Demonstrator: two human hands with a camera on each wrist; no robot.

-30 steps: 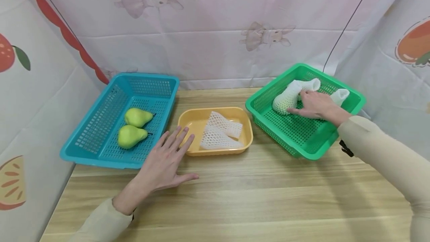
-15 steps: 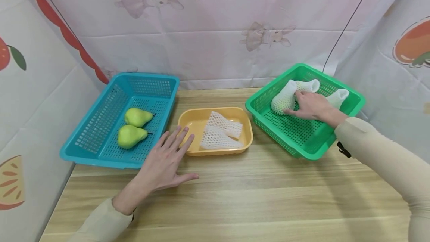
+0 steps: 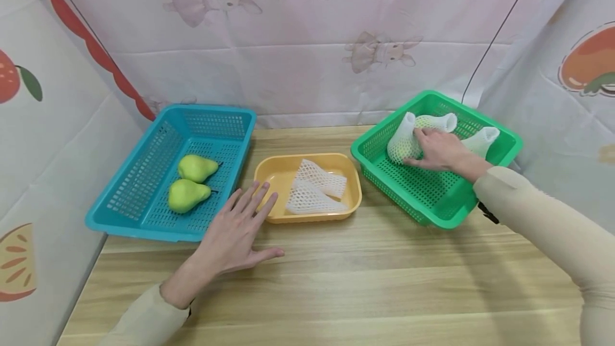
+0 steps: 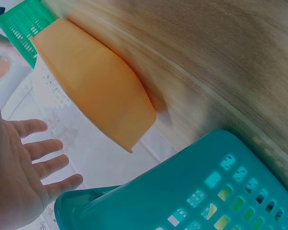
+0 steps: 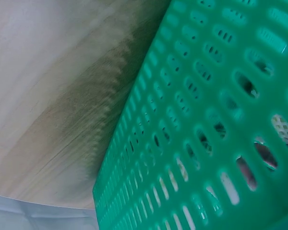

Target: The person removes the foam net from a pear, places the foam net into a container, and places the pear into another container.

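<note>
In the green basket [image 3: 427, 196] at the right, my right hand [image 3: 439, 149] touches the right side of a pear in a white foam net [image 3: 402, 140], fingers by its neck and thumb low by its body. Another netted pear [image 3: 437, 123] lies behind that hand, and a third netted pear [image 3: 480, 142] is partly covered by it. My left hand [image 3: 235, 234] is spread, fingers straight, between the blue basket [image 3: 129, 228] and the yellow tray [image 3: 307, 218]; it holds nothing. White foam nets [image 3: 314, 196] lie in the tray.
Two bare green pears, an upper pear [image 3: 197, 168] and a lower pear [image 3: 187, 195], lie in the blue basket. All three containers stand on a wooden table [image 3: 365, 282], with a printed cloth [image 3: 307, 79] hanging behind.
My right hand has shifted slightly left, and the neck of the pear beside it has swung left with it, uncovering more of the netted pear behind. My left hand stays in place.
</note>
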